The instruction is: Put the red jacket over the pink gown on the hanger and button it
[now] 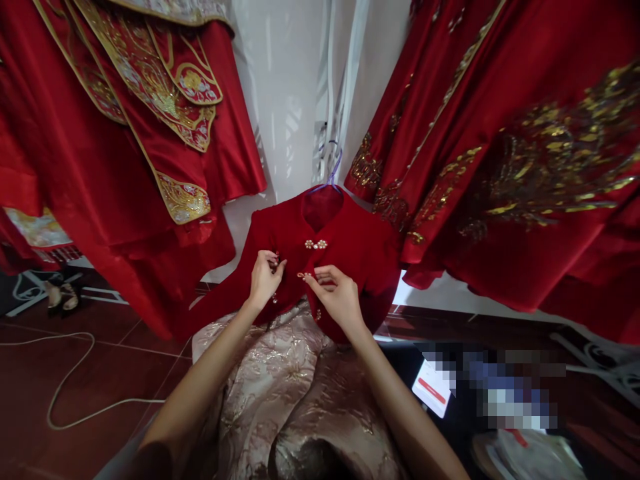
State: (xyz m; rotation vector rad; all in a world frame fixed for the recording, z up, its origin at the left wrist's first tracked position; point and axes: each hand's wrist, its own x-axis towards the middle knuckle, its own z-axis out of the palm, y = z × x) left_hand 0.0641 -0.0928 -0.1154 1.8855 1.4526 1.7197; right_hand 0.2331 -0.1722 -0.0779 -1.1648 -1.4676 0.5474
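Right-hand grip: the right hand (336, 295) is pinching a small gold clasp (303, 275) between thumb and fingertips, at the front opening of the red jacket (360, 260), just below the middle of the frame
Left-hand grip: the left hand (265, 275) is closing its fingers on the other edge of the jacket's front, level with the right hand and just beside it; the fingertips of the two hands are sitting close together but not touching
Jacket: it is hanging on a purple hanger (331, 175) at the centre of the frame, collar uppermost, one sleeve trailing down toward the lower left
Upper clasp: a pearl-and-gold fastening (316, 244) is sitting closed on the jacket's chest, just above both hands
Beneath the jacket: a pale brocade skirt (280, 387) is spreading out below the hem, running down to the bottom centre between the two forearms
Left of the frame: red embroidered robes (130, 120) with gold borders are hanging at the upper left
Right of the frame: another red garment (510, 147) with gold stitching is filling the upper right
Floor: a white cable (70, 373) is looping over the dark red tiles (30, 400) at the lower left
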